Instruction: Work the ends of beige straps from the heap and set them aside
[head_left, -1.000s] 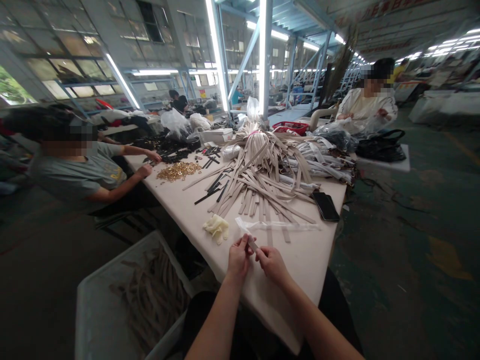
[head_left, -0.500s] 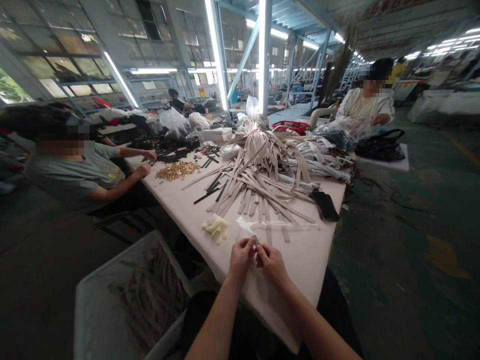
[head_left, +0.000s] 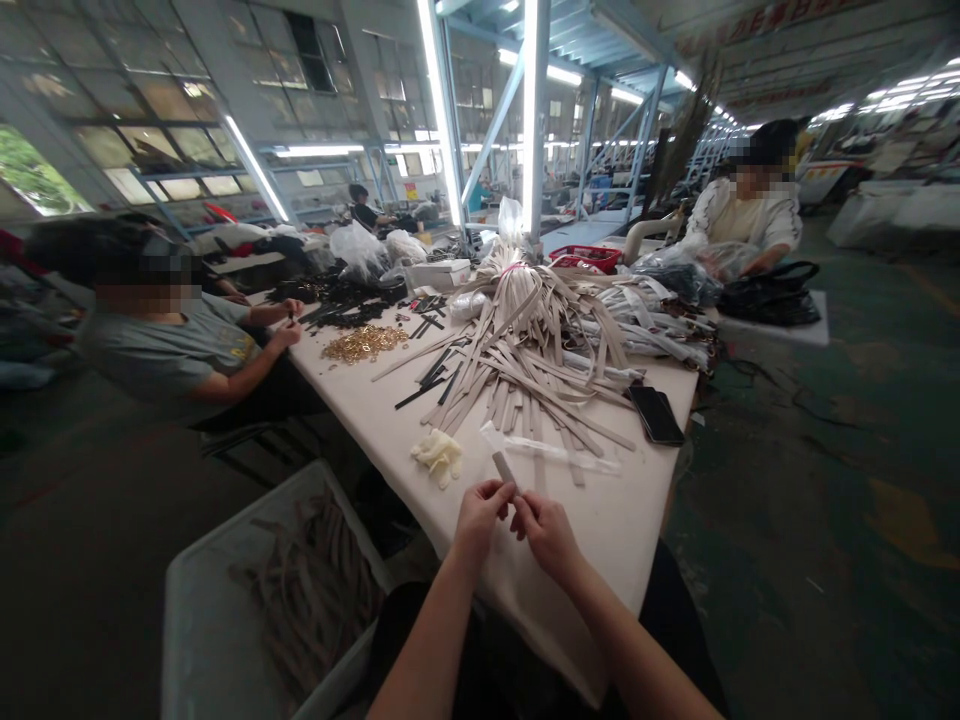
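Pinching a flat grey-beige, leather-like strip (head_left: pixel 502 465) over the near end of a pale table (head_left: pixel 607 510), my left hand (head_left: pixel 484 507) probably steadies it, its far end free; my right hand (head_left: pixel 544 525) adjoins, its grip unclear.

Head-worn view, facing forward and down
It looks from the near end of the table (head_left: pixel 615 510), left hand (head_left: pixel 481 512) and right hand (head_left: pixel 546 530) close, windows (head_left: pixel 163 100) far left.
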